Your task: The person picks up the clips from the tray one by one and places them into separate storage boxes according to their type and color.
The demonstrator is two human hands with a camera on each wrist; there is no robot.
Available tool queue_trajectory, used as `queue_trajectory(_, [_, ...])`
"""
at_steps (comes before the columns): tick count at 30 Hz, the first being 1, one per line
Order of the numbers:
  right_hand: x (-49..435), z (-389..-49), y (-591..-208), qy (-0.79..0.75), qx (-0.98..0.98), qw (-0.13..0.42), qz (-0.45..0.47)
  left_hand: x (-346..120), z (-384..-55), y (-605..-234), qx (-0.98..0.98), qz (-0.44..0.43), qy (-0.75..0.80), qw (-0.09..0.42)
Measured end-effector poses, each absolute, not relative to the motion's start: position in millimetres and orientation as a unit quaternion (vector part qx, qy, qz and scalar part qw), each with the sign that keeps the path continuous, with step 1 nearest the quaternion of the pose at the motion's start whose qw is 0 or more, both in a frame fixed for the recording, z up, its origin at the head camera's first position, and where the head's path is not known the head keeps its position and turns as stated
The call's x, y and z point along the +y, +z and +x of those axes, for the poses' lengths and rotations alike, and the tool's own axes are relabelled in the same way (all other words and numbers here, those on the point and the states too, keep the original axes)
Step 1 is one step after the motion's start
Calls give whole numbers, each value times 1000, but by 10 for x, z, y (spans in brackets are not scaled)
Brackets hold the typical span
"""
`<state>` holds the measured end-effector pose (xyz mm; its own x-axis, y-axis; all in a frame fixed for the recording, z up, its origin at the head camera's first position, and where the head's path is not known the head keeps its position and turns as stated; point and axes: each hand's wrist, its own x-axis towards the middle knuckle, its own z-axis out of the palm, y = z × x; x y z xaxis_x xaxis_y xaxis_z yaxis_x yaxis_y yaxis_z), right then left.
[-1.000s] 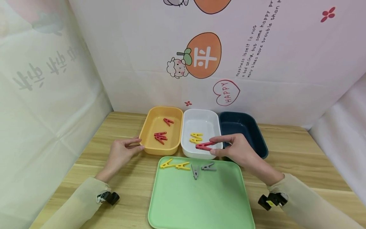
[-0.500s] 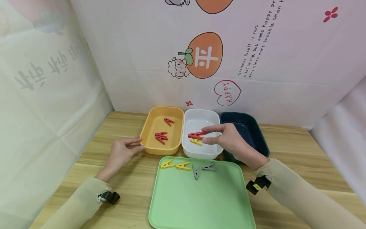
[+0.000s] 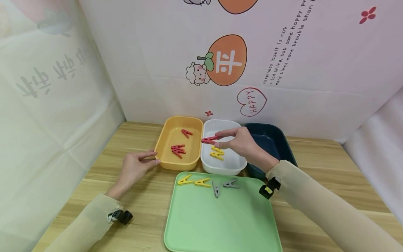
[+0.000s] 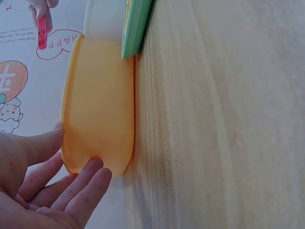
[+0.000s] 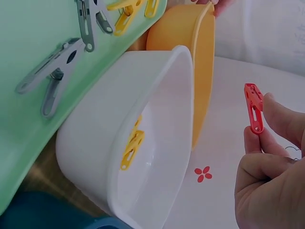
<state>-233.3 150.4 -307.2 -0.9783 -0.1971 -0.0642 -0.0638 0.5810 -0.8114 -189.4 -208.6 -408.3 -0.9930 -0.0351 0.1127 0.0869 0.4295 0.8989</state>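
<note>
My right hand [image 3: 240, 141] pinches a red clothespin [image 3: 208, 140] between thumb and fingertips, above the left side of the white bin [image 3: 234, 169]. The right wrist view also has this clothespin [image 5: 254, 109] in the fingers. My left hand [image 3: 136, 169] rests its thumb and fingertips on the left front corner of the yellow bin [image 3: 176, 166]; in the left wrist view the fingers [image 4: 90, 183] lie relaxed along its outer wall. Several red clothespins [image 3: 178, 150] lie inside the yellow bin. Two yellow clothespins [image 3: 217, 154] are in the white one.
A dark blue bin [image 3: 280, 140] stands at the right end of the row, partly behind my right arm. In front, a green tray [image 3: 220, 224] bears two yellow clothespins [image 3: 202, 182] and two grey clothespins [image 3: 231, 183] near its far edge. A printed cloth [image 3: 157, 70] hangs behind the bins.
My right hand has carried the red clothespin leftward and away from me, from the white bin's front right toward the yellow bin. The left hand has stayed at the yellow bin's corner.
</note>
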Motion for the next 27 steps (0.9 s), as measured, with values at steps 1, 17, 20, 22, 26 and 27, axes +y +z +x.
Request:
queue_trajectory(1, [1481,-2354,-3073,-451,886,74,-73,-2088,-1896,-4085,-843,-14,-535,57])
queue_trajectory(17, [973,-2673,-3087,-453,884,84,-79,-2092,-1894,-4085,-844,-17,-533,58])
queue_trajectory(20, [866,-2731,-3101,-449,886,84,-77,-2090,-1894,-4090,-841,-18,-537,58])
queue_trajectory(22, [807,-2765,-3112,-444,889,84,-82,-2088,-1894,-4091,-841,-19,-537,58])
queue_trajectory(26, [720,-2828,-3134,-433,893,84,-89,-2089,-1904,-4094,-842,-20,-536,57])
queue_trajectory(27, [703,-2838,-3135,-434,892,85,-90,-2090,-1907,-4095,-842,-20,-536,57])
